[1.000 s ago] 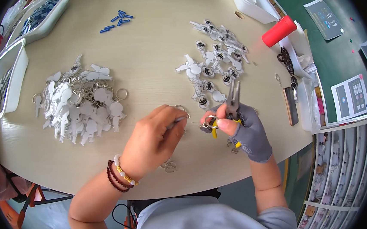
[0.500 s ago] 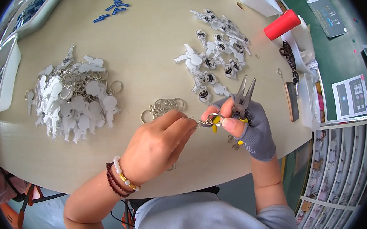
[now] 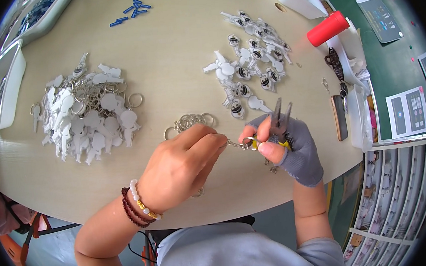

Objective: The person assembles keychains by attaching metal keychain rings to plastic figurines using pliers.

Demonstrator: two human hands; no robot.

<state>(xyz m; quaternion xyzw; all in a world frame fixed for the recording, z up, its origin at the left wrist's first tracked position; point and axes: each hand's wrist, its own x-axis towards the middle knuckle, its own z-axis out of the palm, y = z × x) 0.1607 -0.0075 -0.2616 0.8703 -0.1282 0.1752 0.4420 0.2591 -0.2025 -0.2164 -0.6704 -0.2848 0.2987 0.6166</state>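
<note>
My left hand [image 3: 182,160], bare with bead bracelets at the wrist, pinches the end of a short silver chain [image 3: 233,143]. That chain runs to a metal key ring [image 3: 249,141] between the thumb and fingers of my right hand [image 3: 297,151], which wears a grey fingerless glove. The same hand also holds pliers [image 3: 281,120] with yellow grips, jaws pointing away from me and slightly apart. Loose key rings [image 3: 190,120] lie just beyond my left hand. Small chain pieces [image 3: 271,166] lie partly hidden below my right hand.
A heap of white keychain charms with rings [image 3: 84,120] covers the table's left side. Printed figure charms [image 3: 257,54] lie at the right. Blue small pieces [image 3: 131,12] are at the far side. White bins [image 3: 7,91], a red cylinder [image 3: 327,29] and a phone [image 3: 339,118] stand around the edges.
The chain between my hands is stretched out longer, with more links showing. The pliers have tipped a little to the left in my right hand.
</note>
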